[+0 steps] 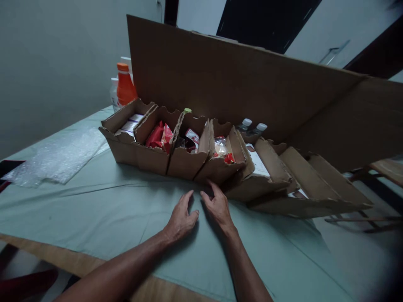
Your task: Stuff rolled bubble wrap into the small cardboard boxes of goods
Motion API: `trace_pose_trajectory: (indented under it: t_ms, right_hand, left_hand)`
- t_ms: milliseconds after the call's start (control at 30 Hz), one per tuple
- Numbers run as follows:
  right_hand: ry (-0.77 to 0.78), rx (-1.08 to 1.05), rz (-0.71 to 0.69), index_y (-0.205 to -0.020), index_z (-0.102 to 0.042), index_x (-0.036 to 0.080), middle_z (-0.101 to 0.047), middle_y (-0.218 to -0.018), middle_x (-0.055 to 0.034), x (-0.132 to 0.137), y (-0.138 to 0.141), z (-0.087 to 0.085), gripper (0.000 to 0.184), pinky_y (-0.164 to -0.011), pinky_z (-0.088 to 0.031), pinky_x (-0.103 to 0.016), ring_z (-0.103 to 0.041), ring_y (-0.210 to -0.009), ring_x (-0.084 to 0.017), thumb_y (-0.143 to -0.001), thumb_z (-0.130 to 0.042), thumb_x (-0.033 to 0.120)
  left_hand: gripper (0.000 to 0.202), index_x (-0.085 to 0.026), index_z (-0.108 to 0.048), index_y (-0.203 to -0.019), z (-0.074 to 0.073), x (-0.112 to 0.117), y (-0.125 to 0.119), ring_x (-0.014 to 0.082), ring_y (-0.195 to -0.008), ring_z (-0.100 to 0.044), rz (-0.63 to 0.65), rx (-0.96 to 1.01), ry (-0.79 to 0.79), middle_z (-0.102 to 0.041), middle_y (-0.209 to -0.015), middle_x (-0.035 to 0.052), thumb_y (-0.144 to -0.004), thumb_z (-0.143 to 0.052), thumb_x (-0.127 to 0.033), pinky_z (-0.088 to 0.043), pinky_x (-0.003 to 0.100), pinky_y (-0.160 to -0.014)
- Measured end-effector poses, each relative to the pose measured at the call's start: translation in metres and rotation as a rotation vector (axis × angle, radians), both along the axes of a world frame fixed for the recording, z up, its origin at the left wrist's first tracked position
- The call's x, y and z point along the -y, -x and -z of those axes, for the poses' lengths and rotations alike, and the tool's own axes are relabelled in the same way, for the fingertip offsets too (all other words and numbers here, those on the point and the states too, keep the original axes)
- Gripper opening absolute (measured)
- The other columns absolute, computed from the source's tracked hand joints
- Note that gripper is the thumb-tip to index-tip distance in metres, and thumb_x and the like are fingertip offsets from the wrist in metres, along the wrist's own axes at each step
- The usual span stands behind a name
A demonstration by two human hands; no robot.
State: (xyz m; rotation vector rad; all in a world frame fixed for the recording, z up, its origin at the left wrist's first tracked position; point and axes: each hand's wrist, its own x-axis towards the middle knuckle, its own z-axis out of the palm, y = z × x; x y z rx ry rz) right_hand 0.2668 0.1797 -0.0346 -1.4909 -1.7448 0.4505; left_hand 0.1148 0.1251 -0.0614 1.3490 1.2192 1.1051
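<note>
My left hand (181, 217) is low over the pale green cloth (103, 214), thumb and fingers apart, holding nothing. Beside it, my right hand (218, 206) is also open, its fingertips close to the front of the row of cardboard bins. I cannot tell whether they touch it. Straight ahead stands a cardboard bin (184, 165) with dark and red packets inside. To its right, another bin (217, 171) holds a clear packet (221, 146) with red parts. A bin further left holds a red packet (160, 136), and the leftmost bin holds white boxes (130, 124).
Bubble wrap (59, 157) lies on the left. An orange bottle (125, 86) stands behind the leftmost bin. White-capped bottles (254, 128) show behind the row, before a tall cardboard panel (220, 71). More bins (308, 205) lean at the right, near the table's edge.
</note>
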Motion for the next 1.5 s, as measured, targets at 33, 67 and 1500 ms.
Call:
trace_pose_trajectory:
  t_ms: [33, 67, 1500]
  right_hand:
    - [-0.004, -0.005, -0.006, -0.119, -0.069, 0.017, -0.072, -0.122, -0.0148, 0.003, 0.000, -0.003, 0.044, -0.083, -0.059, -0.041, -0.069, -0.109, -0.029, -0.081, -0.058, 0.038]
    - [-0.009, -0.009, -0.010, -0.115, -0.071, 0.018, -0.073, -0.119, -0.0144, 0.007, 0.001, -0.009, 0.041, -0.084, -0.059, -0.040, -0.069, -0.107, -0.028, -0.082, -0.058, 0.038]
    - [0.216, -0.038, 0.285, -0.108, -0.069, 0.020, -0.076, -0.107, -0.0157, 0.211, -0.052, -0.015, 0.053, -0.089, -0.058, -0.050, -0.071, -0.103, -0.037, -0.071, -0.069, 0.059]
  left_hand:
    - [0.069, -0.010, -0.044, -0.145, 0.001, 0.000, -0.001, 0.0288, -0.132, -0.053, -0.007, -0.003, -0.002, -0.053, -0.145, 0.0187, -0.078, -0.057, -0.018, -0.040, 0.046, -0.116]
    - [0.068, -0.010, -0.044, -0.145, 0.001, 0.000, -0.001, 0.0287, -0.133, -0.053, -0.014, -0.002, -0.001, -0.053, -0.145, 0.0185, -0.078, -0.057, -0.018, -0.039, 0.046, -0.116]
    - [0.085, -0.022, -0.030, -0.156, -0.042, 0.083, 0.082, 0.0334, -0.149, -0.032, 0.085, 0.041, -0.207, -0.036, -0.162, 0.0123, -0.079, -0.065, -0.026, -0.023, 0.054, -0.124]
